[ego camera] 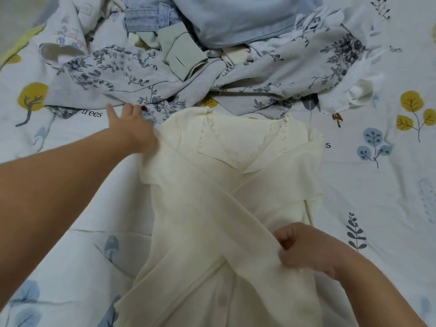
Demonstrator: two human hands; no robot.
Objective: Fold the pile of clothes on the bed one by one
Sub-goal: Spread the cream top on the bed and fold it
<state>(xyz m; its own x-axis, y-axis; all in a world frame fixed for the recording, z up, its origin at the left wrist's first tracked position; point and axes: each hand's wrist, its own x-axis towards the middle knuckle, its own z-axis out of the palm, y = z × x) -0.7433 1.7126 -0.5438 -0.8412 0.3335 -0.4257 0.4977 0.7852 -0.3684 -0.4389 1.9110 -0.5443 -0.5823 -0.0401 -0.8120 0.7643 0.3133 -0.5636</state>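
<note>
**Operator:** Right now I see a cream knit cardigan (pixel 236 185) lying flat on the bed (pixel 377 185), in the middle of my view, collar away from me and hem toward me. Its long axis runs from near the bottom edge up toward the pile, leaning a little to the right at the collar.

**Listener:** What are the hands doing?

**Operator:** My right hand (pixel 304 249) has its fingers curled round the end of a sleeve (pixel 250 230), which crosses the chest diagonally from the left shoulder down to the right. My left hand (pixel 132 128) reaches to the cardigan's left shoulder; the thumb is spread, the other fingers point away from me, and I cannot tell whether they pinch fabric or only press it.

**Listener:** How would you finish this fold well?

**Operator:** In my judgement, hold the shoulder down, draw the sleeve taut, then lay it flat within the body's outline so no bulge forms.

**Listener:** And beyond it?

**Operator:** Just past the collar lies the pile of clothes (pixel 212 55): a grey floral garment (pixel 118 74), a pale green piece (pixel 181 53), light denim (pixel 146 20).
</note>
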